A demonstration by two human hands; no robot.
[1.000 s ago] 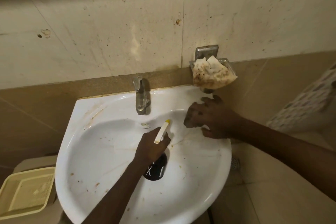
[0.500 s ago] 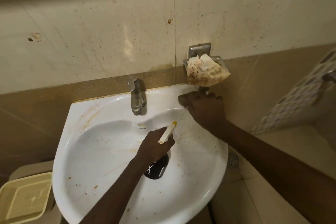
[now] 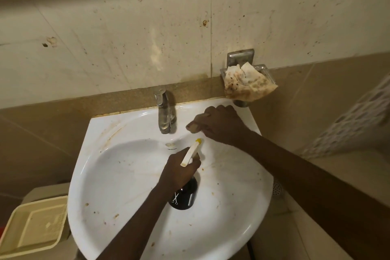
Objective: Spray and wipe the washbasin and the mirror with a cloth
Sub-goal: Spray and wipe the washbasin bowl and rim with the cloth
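Note:
The white washbasin (image 3: 126, 175) is flecked with brown stains. My left hand (image 3: 179, 171) grips a dark spray bottle (image 3: 183, 196) over the bowl, its cream nozzle with a yellow tip (image 3: 191, 152) aimed at the back right. My right hand (image 3: 219, 126) rests on the basin's back rim right of the tap (image 3: 164, 114), fingers curled under, thumb toward the tap; no cloth shows in it. A stained cloth (image 3: 247, 84) lies in the metal soap dish (image 3: 264, 68) on the wall just above that hand. No mirror is in view.
Spotted beige wall tiles rise behind the basin above a brown ledge (image 3: 63, 107). A cream plastic basket (image 3: 31, 224) stands low at the left. A white patterned mesh object (image 3: 348, 122) hangs at the right. A floor drain (image 3: 277, 188) shows past the basin's right edge.
My right hand went from the bowl's right inner side up to the back rim, then slid left toward the tap. The left hand kept the bottle nearly still.

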